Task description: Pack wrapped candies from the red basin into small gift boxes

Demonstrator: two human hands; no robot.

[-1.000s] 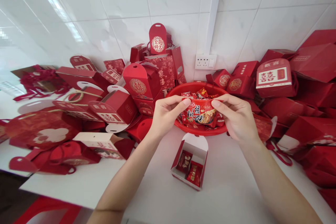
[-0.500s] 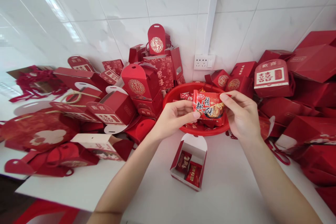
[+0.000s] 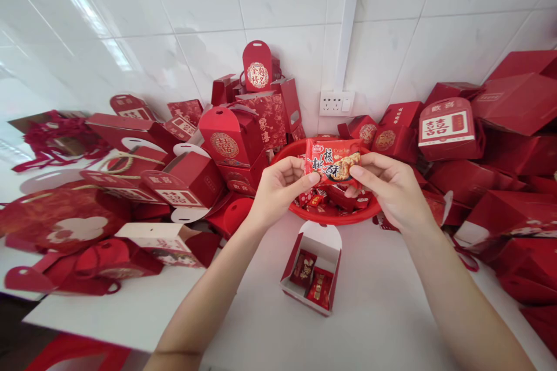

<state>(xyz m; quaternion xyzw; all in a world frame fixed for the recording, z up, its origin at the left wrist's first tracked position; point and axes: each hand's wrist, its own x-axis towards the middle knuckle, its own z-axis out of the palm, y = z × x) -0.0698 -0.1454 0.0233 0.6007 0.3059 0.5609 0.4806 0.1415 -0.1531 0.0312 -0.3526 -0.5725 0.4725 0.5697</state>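
Note:
A red cracker packet (image 3: 331, 161) with a picture of a pastry on it is held up by both ends. My left hand (image 3: 282, 188) pinches its left side between thumb and fingers. On the packet's right side, my right hand (image 3: 387, 185) grips the lower corner with the thumb in front. Just below and behind the packet stands a red basin (image 3: 348, 219) with small red wrapped sweets in it. Nearer to me, an open small red box (image 3: 290, 264) with a white inside holds two wrapped sweets (image 3: 321, 288), side by side at its bottom.
Red gift boxes (image 3: 187, 182) crowd the left of the white table (image 3: 383, 301), and more red boxes (image 3: 500, 208) are piled on the right. Stacked boxes (image 3: 257, 69) lean near the tiled wall, beside a power socket (image 3: 336, 103).
The cracker packet has risen slightly and moved left in my hands, showing more of the basin's sweets. My right thumb has slid down to the packet's lower right corner.

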